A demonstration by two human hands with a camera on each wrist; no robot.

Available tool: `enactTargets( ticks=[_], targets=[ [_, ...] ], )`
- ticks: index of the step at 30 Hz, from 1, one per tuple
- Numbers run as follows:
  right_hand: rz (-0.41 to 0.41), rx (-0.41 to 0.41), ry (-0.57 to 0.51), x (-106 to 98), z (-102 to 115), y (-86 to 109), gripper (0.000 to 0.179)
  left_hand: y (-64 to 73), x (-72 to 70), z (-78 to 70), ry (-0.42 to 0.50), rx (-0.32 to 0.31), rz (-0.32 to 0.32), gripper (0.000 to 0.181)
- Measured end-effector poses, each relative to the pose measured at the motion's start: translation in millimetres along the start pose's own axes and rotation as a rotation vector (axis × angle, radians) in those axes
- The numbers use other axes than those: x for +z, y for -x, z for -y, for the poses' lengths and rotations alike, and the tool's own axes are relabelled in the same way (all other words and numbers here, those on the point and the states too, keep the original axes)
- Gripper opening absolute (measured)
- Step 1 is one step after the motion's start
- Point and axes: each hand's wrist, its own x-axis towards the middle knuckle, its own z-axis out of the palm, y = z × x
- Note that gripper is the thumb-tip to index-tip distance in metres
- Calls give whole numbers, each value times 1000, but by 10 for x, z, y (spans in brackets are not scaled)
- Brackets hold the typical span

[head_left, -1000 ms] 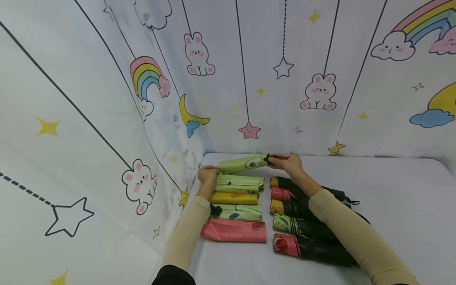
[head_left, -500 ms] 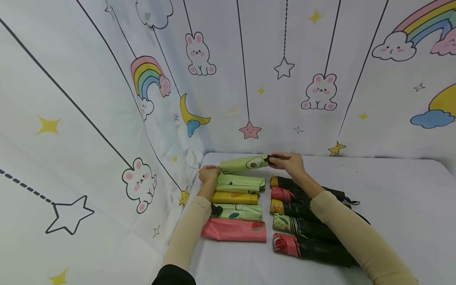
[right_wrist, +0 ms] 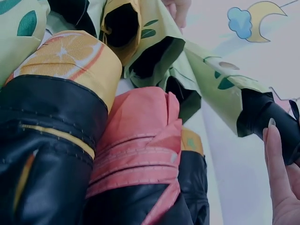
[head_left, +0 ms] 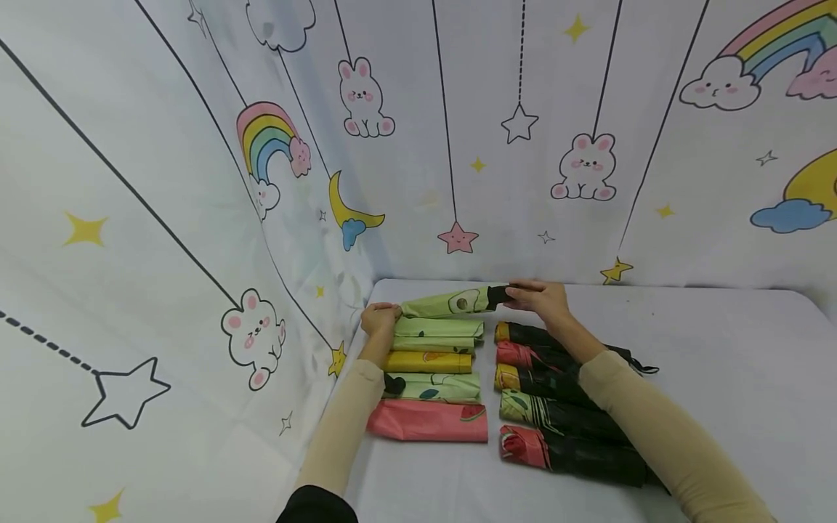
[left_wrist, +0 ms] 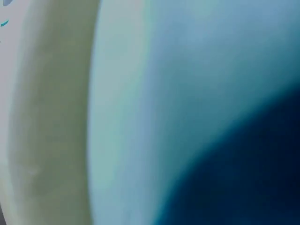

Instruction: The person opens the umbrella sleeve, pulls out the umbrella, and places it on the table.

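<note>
In the head view my left hand (head_left: 379, 319) pinches the left end of a light green avocado-print sleeve (head_left: 445, 303) at the table's far left. My right hand (head_left: 541, 299) grips a folded black umbrella (head_left: 498, 295), which sticks out of the sleeve's right end. The right wrist view has this black umbrella (right_wrist: 267, 115) inside the sleeve's mouth, with the right hand's fingers (right_wrist: 274, 164) against it. Below lie a green sleeve (head_left: 438, 328), a yellow sleeve (head_left: 428, 362), a leaf-print green sleeve (head_left: 441, 389) and a pink watermelon sleeve (head_left: 428, 423). The left wrist view is blurred.
Several folded umbrellas lie in a column on the right, among them a pink-ended one (head_left: 526, 447), a green-ended one (head_left: 523, 408) and an orange-print one (right_wrist: 65, 56). A printed white curtain (head_left: 405, 145) borders the white table (head_left: 732, 363) behind and at left.
My right hand has moved slightly right with the umbrella, and more of its black part shows outside the sleeve. The left hand keeps its hold on the other end.
</note>
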Motion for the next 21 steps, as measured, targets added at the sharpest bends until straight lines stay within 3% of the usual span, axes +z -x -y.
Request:
enactTargets(
  ticks=[21],
  targets=[
    [-20, 0, -56, -442, 109, 116, 58, -67, -2, 11, 81, -9, -21, 18]
  ],
)
